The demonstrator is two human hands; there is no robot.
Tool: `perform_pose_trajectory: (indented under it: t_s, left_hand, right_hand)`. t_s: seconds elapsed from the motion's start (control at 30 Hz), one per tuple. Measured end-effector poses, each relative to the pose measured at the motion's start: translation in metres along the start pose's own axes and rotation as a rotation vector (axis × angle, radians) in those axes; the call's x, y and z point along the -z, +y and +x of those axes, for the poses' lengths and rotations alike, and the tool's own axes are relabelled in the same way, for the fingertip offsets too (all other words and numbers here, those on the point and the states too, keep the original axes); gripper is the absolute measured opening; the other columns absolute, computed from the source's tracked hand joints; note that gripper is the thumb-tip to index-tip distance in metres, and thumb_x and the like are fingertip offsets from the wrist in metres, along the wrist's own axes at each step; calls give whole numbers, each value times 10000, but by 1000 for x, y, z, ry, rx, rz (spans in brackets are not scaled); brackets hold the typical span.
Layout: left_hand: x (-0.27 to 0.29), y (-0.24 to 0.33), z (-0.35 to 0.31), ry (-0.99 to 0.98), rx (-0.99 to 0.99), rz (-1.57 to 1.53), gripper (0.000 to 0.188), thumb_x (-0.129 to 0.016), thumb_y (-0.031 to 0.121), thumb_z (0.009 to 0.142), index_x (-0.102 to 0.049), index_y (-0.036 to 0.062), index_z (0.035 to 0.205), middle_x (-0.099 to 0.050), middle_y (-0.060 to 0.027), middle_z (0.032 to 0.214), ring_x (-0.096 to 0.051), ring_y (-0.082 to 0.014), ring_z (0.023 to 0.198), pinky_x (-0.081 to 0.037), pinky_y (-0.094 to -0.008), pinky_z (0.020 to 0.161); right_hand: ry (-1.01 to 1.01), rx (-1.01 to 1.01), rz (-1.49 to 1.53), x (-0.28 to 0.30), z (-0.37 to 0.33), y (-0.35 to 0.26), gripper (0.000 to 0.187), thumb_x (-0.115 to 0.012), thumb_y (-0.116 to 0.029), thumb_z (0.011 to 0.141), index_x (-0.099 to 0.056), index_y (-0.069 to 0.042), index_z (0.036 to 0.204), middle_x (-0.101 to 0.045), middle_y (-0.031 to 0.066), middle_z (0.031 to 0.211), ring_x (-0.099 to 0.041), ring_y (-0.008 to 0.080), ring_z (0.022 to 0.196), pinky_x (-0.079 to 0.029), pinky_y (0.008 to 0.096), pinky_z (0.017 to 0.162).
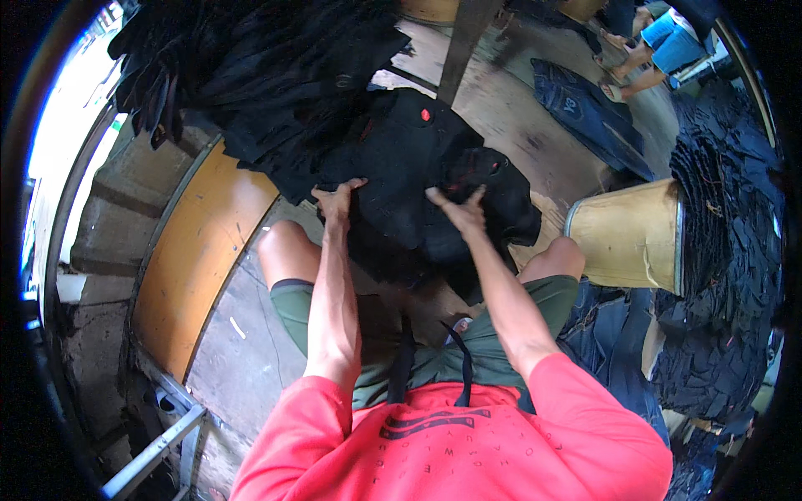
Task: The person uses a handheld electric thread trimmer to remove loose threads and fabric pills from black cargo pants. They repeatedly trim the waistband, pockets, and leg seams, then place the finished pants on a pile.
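Note:
A black garment of thick cloth [397, 159] spreads before me across my knees, with a small red tag near its far edge and another red mark on the folded part at the right. My left hand [337, 199] grips its near left side, thumb stretched over the cloth. Farther right, my right hand [462, 212] holds the same garment by the folded part, thumb and forefinger apart on top. The other fingers of both hands are partly hidden. Just beyond the left hand, a large heap of black garments [267, 75] touches the held one.
A curved orange-brown board [205, 259] stands at my left, above a metal frame [159, 447]. On the right are a yellowish wooden stool [626, 234] and tall stacks of dark cloth [714, 192]. Dark blue jeans [589, 113] lie on the floor near another person's legs [639, 79].

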State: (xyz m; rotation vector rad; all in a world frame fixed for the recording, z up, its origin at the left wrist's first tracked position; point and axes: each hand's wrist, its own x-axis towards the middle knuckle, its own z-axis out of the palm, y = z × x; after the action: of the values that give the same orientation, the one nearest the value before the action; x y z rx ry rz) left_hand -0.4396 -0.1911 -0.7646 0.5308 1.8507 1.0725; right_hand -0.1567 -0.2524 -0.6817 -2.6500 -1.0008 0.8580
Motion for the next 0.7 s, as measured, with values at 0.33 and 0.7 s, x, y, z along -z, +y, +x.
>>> perform_pose_trajectory:
  t_s: [0.33,0.7]
  left_hand:
    - [-9,-23,20,23,-7,-106,1435,-1000,352,551,-199,-24,1680,-489,-294,1571,-381,-463,1506,-296,-538,1274]
    - [-16,-36,43,36,71,-134,1434,-979,324,566,-169,-30,1696,-468,-301,1575,-400,-450,1498,-335,-511,1257]
  right_hand:
    - [180,312,302,67,73,97,628,-866,-272,728,-771,-49,1307,-817,185,1178,-770,336,1135,-582,434,1012]
    - [186,23,-136,129,98,106,738,-739,-392,817,-649,52,1400,-692,363,1391,-675,511,1305,-505,514,1171]
